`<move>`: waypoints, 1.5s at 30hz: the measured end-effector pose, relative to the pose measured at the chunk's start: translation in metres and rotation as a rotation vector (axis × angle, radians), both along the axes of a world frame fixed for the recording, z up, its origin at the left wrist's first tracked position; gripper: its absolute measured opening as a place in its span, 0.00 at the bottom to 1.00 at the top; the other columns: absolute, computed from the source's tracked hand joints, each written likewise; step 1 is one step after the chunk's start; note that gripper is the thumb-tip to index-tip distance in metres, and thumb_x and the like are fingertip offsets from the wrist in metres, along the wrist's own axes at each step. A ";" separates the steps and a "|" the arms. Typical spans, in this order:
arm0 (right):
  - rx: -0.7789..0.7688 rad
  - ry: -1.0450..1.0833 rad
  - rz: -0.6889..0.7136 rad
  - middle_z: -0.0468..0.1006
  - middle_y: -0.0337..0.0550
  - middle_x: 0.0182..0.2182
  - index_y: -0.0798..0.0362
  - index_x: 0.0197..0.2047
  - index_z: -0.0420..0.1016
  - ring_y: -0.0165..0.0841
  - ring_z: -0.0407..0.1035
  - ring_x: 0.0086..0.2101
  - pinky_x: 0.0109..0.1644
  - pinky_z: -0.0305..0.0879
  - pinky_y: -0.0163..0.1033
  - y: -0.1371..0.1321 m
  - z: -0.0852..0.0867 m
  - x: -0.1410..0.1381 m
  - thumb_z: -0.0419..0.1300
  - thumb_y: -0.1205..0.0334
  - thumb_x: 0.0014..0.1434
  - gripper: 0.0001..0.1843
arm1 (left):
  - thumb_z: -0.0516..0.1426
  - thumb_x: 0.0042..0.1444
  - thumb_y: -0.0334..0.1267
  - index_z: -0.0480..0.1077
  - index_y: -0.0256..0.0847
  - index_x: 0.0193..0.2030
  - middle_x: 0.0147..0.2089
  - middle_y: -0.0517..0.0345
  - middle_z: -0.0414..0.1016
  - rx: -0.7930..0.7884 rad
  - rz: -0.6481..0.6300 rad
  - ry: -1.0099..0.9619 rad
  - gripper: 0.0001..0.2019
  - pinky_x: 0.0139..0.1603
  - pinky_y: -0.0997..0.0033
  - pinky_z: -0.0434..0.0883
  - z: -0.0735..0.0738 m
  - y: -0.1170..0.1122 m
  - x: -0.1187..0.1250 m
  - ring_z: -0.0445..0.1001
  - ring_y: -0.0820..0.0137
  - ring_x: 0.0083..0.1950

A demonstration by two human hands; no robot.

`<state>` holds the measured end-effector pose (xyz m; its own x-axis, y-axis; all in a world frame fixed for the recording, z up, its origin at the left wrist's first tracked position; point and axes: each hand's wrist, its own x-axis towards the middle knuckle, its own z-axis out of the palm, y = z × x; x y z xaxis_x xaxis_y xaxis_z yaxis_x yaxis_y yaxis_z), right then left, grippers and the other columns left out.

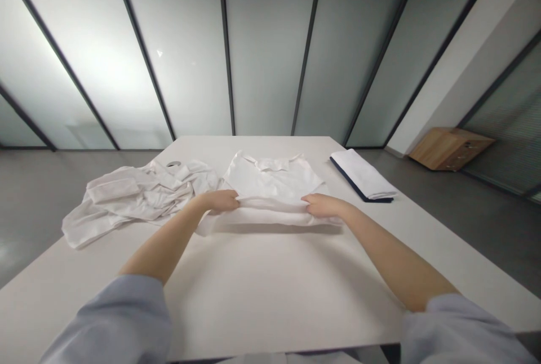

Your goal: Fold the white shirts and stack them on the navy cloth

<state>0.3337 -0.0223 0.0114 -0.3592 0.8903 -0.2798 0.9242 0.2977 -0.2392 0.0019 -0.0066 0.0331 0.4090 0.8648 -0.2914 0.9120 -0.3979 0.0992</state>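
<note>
A white collared shirt (273,183) lies partly folded in the middle of a white table (270,285), its collar pointing away from me. My left hand (220,200) pinches the folded lower edge on the left side. My right hand (323,205) grips the same folded edge on the right side. Both hands have their fingers closed on the fabric, with the fold lifted slightly above the table.
A crumpled heap of white garments (135,195) lies at the left of the table. A folded white cloth on a dark one (363,175) sits at the far right. A wooden cabinet (450,147) stands on the floor to the right, beside frosted glass walls.
</note>
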 end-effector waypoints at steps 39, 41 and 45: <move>0.370 -0.172 -0.140 0.79 0.47 0.41 0.50 0.44 0.74 0.38 0.72 0.40 0.37 0.60 0.35 0.014 -0.015 -0.014 0.53 0.65 0.57 0.13 | 0.50 0.54 0.41 0.64 0.38 0.63 0.63 0.49 0.67 0.087 -0.033 0.187 0.28 0.61 0.67 0.63 0.003 0.024 -0.014 0.67 0.61 0.62; 0.410 -0.174 -0.163 0.80 0.46 0.42 0.49 0.46 0.74 0.37 0.72 0.40 0.36 0.60 0.35 0.022 0.003 -0.010 0.54 0.65 0.57 0.15 | 0.50 0.53 0.38 0.64 0.39 0.63 0.63 0.49 0.68 0.098 -0.053 0.216 0.28 0.61 0.67 0.63 0.017 0.034 -0.015 0.67 0.62 0.61; 0.406 -0.282 -0.179 0.79 0.47 0.43 0.49 0.45 0.76 0.38 0.73 0.41 0.36 0.61 0.35 0.053 0.033 0.007 0.54 0.66 0.56 0.15 | 0.51 0.51 0.34 0.67 0.42 0.60 0.60 0.51 0.71 0.127 -0.016 0.310 0.28 0.58 0.65 0.66 0.034 0.066 -0.019 0.71 0.62 0.58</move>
